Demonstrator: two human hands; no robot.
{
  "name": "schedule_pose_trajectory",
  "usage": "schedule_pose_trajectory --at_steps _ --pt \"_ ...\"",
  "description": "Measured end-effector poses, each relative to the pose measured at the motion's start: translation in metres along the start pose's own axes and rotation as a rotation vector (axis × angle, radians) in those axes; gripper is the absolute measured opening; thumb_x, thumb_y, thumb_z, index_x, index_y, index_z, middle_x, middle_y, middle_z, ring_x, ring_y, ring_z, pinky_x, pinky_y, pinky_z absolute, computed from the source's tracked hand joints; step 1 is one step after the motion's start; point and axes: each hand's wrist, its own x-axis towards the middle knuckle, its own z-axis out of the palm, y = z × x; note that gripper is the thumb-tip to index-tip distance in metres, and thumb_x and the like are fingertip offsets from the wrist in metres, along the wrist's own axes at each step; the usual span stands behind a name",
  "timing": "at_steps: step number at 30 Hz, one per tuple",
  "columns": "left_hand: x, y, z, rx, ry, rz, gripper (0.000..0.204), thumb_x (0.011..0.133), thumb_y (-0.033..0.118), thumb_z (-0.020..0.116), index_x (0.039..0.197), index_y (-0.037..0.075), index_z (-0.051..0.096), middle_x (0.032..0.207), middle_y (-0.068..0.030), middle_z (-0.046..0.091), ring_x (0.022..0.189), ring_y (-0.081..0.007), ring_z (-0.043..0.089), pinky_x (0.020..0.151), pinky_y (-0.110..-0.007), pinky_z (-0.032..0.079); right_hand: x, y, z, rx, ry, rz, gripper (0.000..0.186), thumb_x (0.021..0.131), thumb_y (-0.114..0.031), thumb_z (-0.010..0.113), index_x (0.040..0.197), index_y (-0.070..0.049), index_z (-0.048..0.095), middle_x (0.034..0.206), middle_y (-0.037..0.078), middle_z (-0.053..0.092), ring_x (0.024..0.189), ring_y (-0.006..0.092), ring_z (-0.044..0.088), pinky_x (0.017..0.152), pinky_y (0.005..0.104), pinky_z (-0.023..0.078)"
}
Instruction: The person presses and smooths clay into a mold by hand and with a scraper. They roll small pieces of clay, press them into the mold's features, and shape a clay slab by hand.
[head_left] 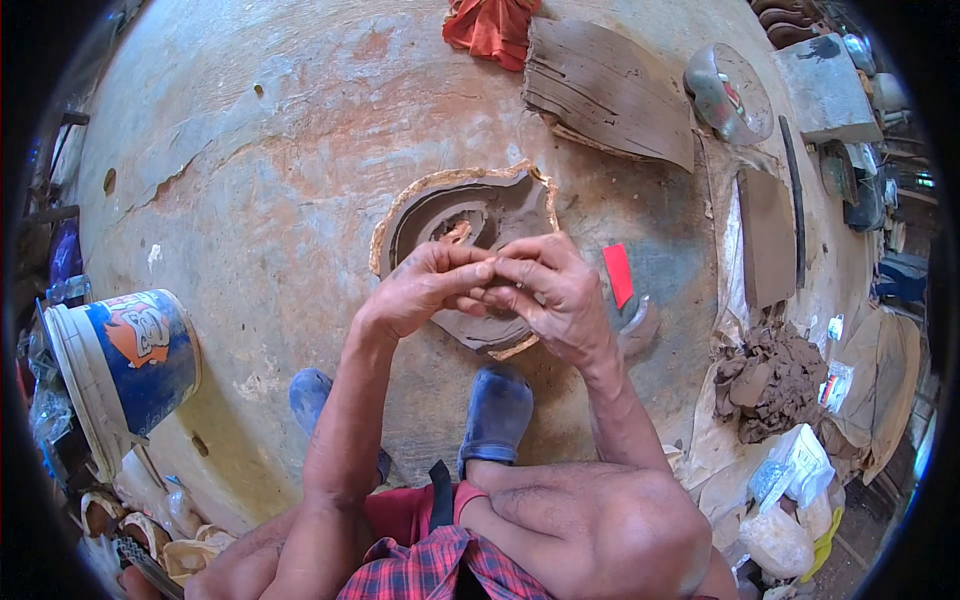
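Note:
My left hand and my right hand meet with fingertips pinched together, over a wide mold with a rough tan rim. Whatever they hold between the fingers is too hidden to name. Grey-brown clay lines the mold in curved bands around a hollow with some paler material. A red flat rectangle lies right of the mold, beside a grey curved piece.
Clay slabs lie at upper right, near a metal bowl and a dark bar. A clay lump and plastic bags sit at right. A bucket stands left, red cloth lies at top.

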Motion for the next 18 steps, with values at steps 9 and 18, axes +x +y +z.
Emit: schedule_pose_trajectory --at_steps 9,18 --pt "-0.004 0.002 0.0 0.131 0.061 -0.072 0.025 0.1 0.024 0.077 0.112 0.002 0.08 0.093 -0.0041 0.079 0.08 -0.0077 0.071 0.069 -0.024 0.057 -0.013 -0.009 0.012 -0.134 -0.002 0.028 0.03 0.084 -0.011 0.084 0.112 -0.004 0.079 0.104 0.011 0.071 0.097 0.0296 0.07 0.084 0.0403 0.059" --pt "0.027 0.017 -0.091 0.412 0.972 0.492 0.02 0.101 0.018 0.072 0.108 0.0 0.078 0.094 -0.0076 0.079 0.081 -0.0115 0.07 0.072 -0.026 0.055 0.015 0.052 -0.039 -0.075 0.228 0.423 0.017 0.091 -0.012 0.079 0.105 -0.002 0.081 0.104 0.013 0.077 0.087 0.0212 0.075 0.074 0.0343 0.062"
